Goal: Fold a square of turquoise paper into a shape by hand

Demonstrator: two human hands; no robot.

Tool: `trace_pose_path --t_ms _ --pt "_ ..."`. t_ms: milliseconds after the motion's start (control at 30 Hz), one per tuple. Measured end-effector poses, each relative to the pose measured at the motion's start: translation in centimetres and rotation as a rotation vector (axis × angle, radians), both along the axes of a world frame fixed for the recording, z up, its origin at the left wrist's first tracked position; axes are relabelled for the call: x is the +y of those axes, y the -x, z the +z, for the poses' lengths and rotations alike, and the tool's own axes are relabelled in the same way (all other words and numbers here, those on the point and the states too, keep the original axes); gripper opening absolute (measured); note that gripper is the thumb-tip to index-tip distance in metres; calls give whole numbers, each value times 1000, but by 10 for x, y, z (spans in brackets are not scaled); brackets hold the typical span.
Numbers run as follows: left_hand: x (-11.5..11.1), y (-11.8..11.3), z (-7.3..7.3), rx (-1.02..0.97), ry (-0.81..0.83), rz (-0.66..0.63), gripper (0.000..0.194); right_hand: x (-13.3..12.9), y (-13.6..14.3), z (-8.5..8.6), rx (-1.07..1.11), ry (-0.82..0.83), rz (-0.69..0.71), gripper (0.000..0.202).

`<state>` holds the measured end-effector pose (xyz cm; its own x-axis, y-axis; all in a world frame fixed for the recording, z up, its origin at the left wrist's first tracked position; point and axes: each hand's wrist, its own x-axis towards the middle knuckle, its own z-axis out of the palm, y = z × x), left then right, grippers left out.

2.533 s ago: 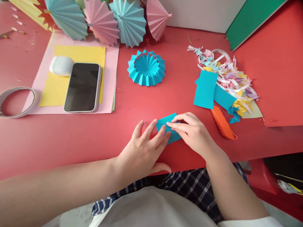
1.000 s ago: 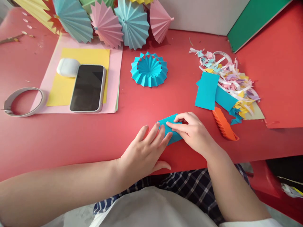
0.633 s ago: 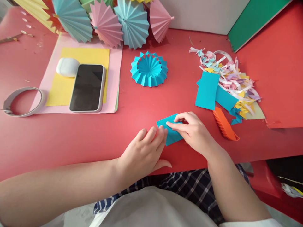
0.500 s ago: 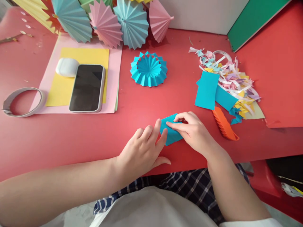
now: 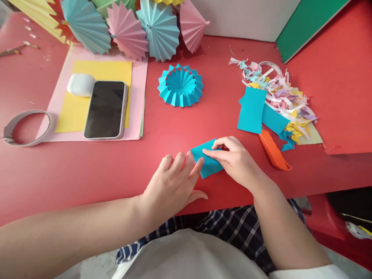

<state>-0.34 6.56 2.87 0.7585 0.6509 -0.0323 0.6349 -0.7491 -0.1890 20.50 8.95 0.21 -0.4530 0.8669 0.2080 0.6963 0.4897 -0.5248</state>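
A small piece of blue paper (image 5: 209, 169), creased across its lower part, lies on the red table near the front edge. My right hand (image 5: 238, 161) covers its right side, with thumb and fingers closed on it near the upper edge. At the paper's left edge is my left hand (image 5: 171, 182), its fingers spread and slightly bent, the thumb stretched out below. One left fingertip overlaps the paper; whether it presses down I cannot tell. Beyond the hands sits a pleated blue paper ring (image 5: 180, 97) with a fan-folded centre.
An orange comb-edged cutter (image 5: 273, 152), flat blue paper pieces (image 5: 252, 110) and shredded scraps (image 5: 281, 93) lie to the right. At left are a phone (image 5: 106, 110), a white earbud case (image 5: 80, 84), yellow paper (image 5: 69, 120) and a tape roll (image 5: 48, 130). Paper umbrellas (image 5: 158, 29) stand behind.
My left hand's fingers have curled slightly and drawn back left, uncovering more of the paper's left corner. The right hand keeps its hold. The whole view has shifted slightly.
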Motion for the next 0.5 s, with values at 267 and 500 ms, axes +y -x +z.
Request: trace_pose_path --t_ms 267,500 --pt "2 -3 -2 1 62 -8 68 1 2 3 -9 4 -1 30" --pt "4 -1 -2 -19 45 -64 69 1 2 3 1 -1 5 28"
